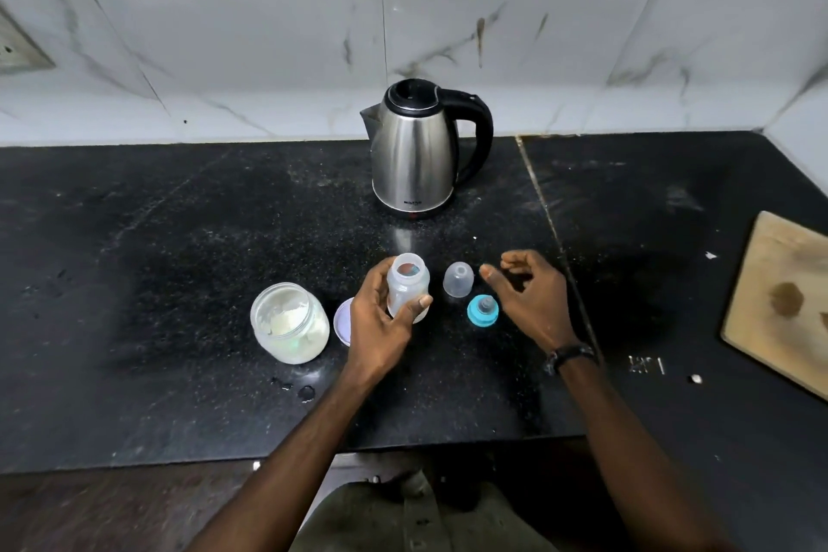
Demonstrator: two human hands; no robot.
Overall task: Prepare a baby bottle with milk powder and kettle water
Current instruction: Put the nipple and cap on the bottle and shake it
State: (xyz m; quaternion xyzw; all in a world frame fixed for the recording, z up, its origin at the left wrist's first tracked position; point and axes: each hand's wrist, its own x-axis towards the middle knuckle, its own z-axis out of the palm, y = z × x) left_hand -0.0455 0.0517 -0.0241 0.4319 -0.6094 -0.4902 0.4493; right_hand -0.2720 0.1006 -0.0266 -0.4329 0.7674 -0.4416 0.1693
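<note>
Bottle (407, 287), uncapped and clear plastic, stands upright on the black counter (179, 238) in front of me, mouth open to the camera.

Left to right along the counter: milk powder jar (289, 323), lid off, pale powder inside, sitting left of the bottle. Its lid (342, 322) lies flat just beside the jar, partly hidden behind my left hand (381, 318). That hand wraps the bottle, thumb across the near side, fingers round the far side, gripping it firmly. Right of the bottle, close by, the clear dome cap (458, 279) stands on the counter. Nearer me and slightly right of the cap, the blue collar with teat (483, 309) rests teat up. My right hand (528, 296) hovers beside those two, fingers loosely curled, holding nothing, touching nothing that I can make out. Dark band on that wrist.

Kettle (414, 148), steel with black handle, stands farther back near the tiled wall, lid closed. Wooden board (779, 305) at far right edge.
</note>
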